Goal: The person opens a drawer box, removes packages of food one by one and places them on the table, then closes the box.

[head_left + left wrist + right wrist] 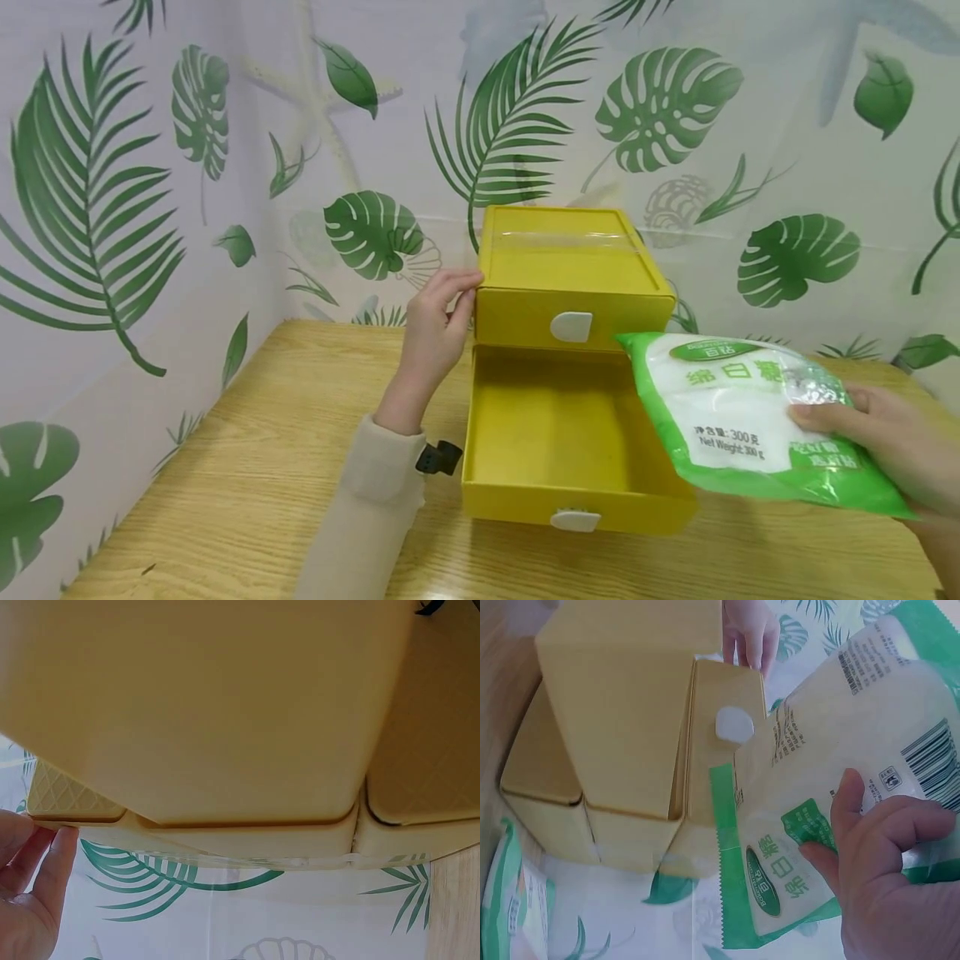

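A yellow two-drawer storage box (573, 271) stands on the table, its upper drawer (517, 321) pushed in. The lower drawer (517, 502) is pulled well out and shows its bare yellow bottom. My left hand (437, 317) touches the box's upper left front corner with its fingertips; the left wrist view shows extended fingers (56, 874) against that edge. In my right hand (888, 442) is a green and white bag of white sugar (731, 408), gripped at its right side between thumb and fingers. The bag hangs to the right of the drawer, its left end overlapping the drawer in the head view.
Another green and white bag (517, 900) appears beside the box in the right wrist view. White tab handles (573, 327) sit on both drawer fronts. A leaf-patterned cloth (360, 167) hangs behind the wooden table (247, 467). A black device (438, 458) shows at my left wrist.
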Demonstrator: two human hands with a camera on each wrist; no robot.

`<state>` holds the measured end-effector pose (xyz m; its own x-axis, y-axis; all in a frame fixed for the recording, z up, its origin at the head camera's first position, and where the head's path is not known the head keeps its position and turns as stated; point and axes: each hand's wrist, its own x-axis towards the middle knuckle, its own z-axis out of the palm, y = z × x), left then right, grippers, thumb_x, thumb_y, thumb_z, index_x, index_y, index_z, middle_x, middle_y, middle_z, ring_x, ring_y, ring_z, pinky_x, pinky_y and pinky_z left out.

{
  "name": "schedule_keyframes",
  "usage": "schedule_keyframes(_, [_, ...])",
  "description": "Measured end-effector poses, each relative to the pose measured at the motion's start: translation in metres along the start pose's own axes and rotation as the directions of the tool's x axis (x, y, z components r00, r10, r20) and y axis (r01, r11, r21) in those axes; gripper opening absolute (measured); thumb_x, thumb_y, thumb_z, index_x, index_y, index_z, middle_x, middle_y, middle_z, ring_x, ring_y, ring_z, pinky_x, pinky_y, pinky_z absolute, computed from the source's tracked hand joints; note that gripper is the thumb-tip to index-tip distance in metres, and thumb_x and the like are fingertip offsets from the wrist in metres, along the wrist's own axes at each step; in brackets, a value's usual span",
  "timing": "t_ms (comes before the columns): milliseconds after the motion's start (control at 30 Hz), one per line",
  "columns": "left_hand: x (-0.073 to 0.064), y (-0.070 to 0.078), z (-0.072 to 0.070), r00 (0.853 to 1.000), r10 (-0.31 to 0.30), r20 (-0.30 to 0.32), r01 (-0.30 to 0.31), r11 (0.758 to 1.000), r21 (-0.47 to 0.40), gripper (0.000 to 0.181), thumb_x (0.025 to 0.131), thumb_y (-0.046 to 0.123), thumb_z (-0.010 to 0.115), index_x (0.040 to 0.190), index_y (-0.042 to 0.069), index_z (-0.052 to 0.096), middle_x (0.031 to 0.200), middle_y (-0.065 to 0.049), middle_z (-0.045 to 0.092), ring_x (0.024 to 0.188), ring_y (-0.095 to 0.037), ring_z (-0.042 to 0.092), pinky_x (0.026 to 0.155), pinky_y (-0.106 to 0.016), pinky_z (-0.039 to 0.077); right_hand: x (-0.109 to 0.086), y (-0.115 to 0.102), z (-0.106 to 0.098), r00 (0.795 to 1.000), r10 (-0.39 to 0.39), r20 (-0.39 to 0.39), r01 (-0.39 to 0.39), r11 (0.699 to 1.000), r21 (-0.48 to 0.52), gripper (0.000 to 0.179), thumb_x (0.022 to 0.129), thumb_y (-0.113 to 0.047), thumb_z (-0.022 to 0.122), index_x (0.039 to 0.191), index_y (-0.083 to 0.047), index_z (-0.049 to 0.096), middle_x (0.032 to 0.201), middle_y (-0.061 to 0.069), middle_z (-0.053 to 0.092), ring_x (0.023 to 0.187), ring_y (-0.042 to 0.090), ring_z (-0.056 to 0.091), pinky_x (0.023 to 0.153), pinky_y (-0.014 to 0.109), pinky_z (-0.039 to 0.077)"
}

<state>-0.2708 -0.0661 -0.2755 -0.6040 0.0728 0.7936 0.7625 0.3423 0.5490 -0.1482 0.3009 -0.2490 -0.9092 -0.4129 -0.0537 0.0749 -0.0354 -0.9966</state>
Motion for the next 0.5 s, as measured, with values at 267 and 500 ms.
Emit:
schedule_keyframes(267, [-0.004,-0.001,-0.010,1.000,-0.013,-0.024,0.014,1.000,0.026,0.019,0.086,-0.006,0.051,0.099,-0.006,0.064,0.099,-0.014,0.060,0.092,-0.022,0.057,0.056,-0.026,0.052,-0.001,0.004,-0.015,0.997,-0.006,-0.080,0.002,0.999,-0.053,0.026,0.095,-0.003,0.034,0.092,-0.011,0.059,0.078,0.015,0.065,0.061,0.023,0.064,0.050,0.030,0.052])
schedule_keyframes(500, [-0.003,-0.001,-0.013,1.000,0.014,-0.027,-0.013,0.999,0.030,0.018,0.085,-0.006,0.051,0.099,-0.008,0.063,0.098,-0.016,0.060,0.091,-0.023,0.057,0.054,-0.025,0.052,-0.004,0.005,-0.034,0.992,0.060,-0.115,-0.083,0.975,-0.207,0.024,0.095,-0.008,0.036,0.089,-0.014,0.057,0.072,0.011,0.065,0.056,0.020,0.063,0.047,0.029,0.051])
